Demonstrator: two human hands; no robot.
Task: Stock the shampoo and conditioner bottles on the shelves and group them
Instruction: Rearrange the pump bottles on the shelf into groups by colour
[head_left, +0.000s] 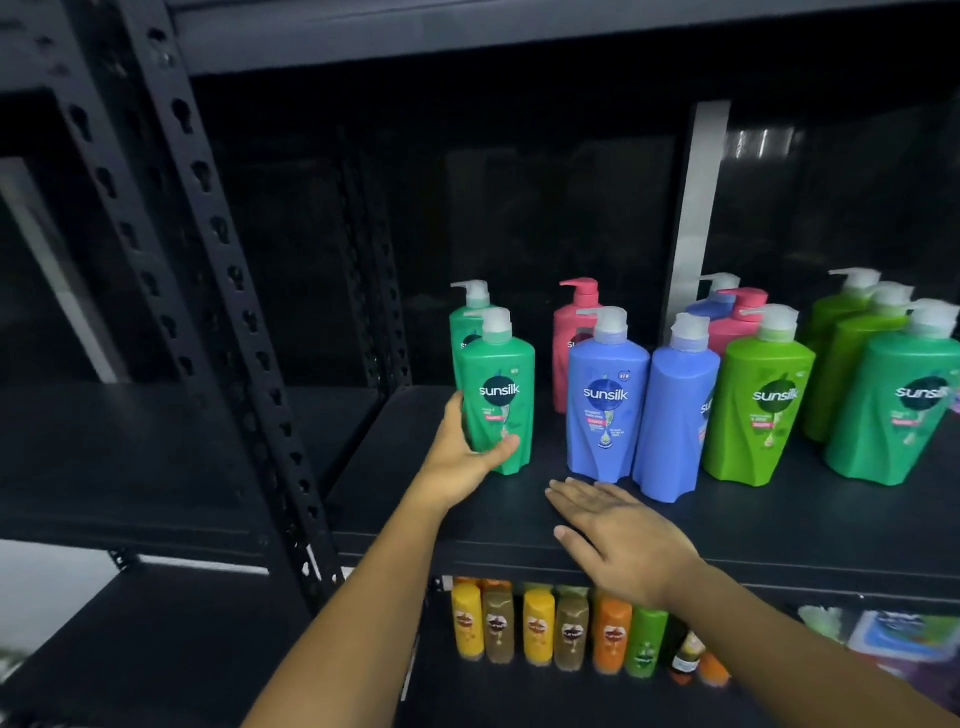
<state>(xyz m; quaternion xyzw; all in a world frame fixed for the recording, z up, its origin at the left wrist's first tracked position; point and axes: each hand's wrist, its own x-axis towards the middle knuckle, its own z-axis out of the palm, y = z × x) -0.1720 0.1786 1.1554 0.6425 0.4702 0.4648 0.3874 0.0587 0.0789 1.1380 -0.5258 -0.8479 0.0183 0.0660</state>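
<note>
Green plastic marks the pump bottle (498, 395) that stands upright at the left end of the row on the black shelf (395, 467), its "sunsilk" label turned to the front. It is held low down by the left grip (467, 452), a bare hand: the thumb is curled across the front of the bottle near its base and the fingers are wrapped round its left side and back. A second green bottle (467, 322) is seen just behind it, partly hidden. The right grip (618, 535), also a bare hand, is spread flat with the palm down and the fingers straight and close together; nothing is held in it, and it lies over the front part of the shelf just before a blue bottle (608, 395). Whether the palm touches the shelf cannot be told. A pink bottle (571, 322) is placed behind that blue one, and another blue bottle (675, 410), its label turned off to the right, is set just beside it. Next to the right a bright green bottle (758, 405) is found, with a pink one and a blue one behind it. Further right, more green bottles (898, 410) are lined one behind another. On the shelf below, a row of small bottles (537, 629) in yellow, brown, orange and green is seen. A black perforated post (208, 208) of the rack is seen at the left.
</note>
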